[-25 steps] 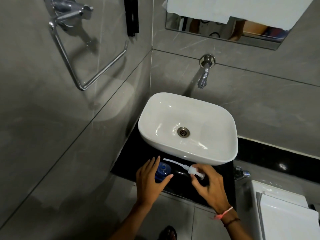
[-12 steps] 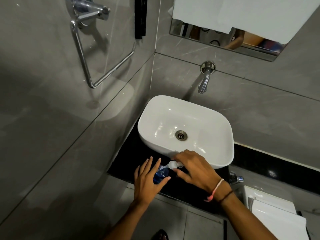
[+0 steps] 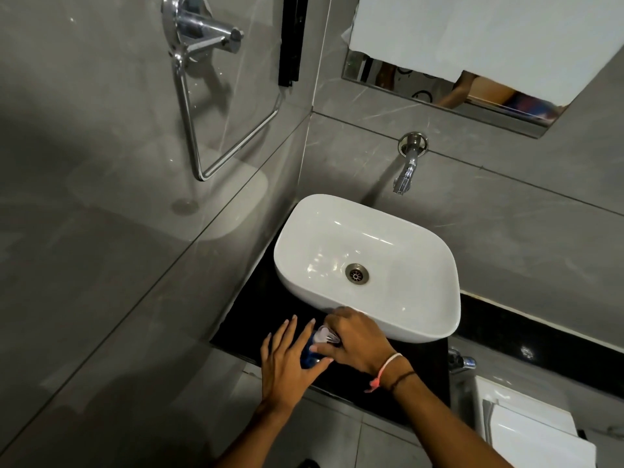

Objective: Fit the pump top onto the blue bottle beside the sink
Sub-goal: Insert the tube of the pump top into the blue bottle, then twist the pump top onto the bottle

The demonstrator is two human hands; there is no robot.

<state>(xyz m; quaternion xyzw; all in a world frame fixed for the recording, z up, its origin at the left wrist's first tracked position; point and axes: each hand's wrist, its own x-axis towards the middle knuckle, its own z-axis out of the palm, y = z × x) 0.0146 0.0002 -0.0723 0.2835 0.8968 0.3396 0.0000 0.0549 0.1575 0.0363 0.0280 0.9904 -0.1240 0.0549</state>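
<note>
The blue bottle point(image 3: 309, 356) stands on the black counter point(image 3: 250, 319) just in front of the white sink point(image 3: 405, 319). My left hand point(image 3: 287, 363) wraps the bottle from the left, thumb across its front, fingers straight. A clear white pump top point(image 3: 325, 335) sits over the bottle's mouth, and my right hand point(image 3: 358, 339) is closed on it from above and the right. Both hands cover most of the bottle, and the pump's tube is hidden.
A chrome wall tap point(image 3: 407, 167) hangs over the sink basin. A chrome towel ring point(image 3: 206, 130) is fixed on the left wall. A mirror point(image 3: 449, 92) partly covered by white paper is above. A white toilet tank point(image 3: 530, 427) and small valve point(image 3: 462, 361) are at lower right.
My right hand carried the pump top leftward from the counter to the bottle's mouth and its tube has gone out of sight. My left hand stayed on the bottle.
</note>
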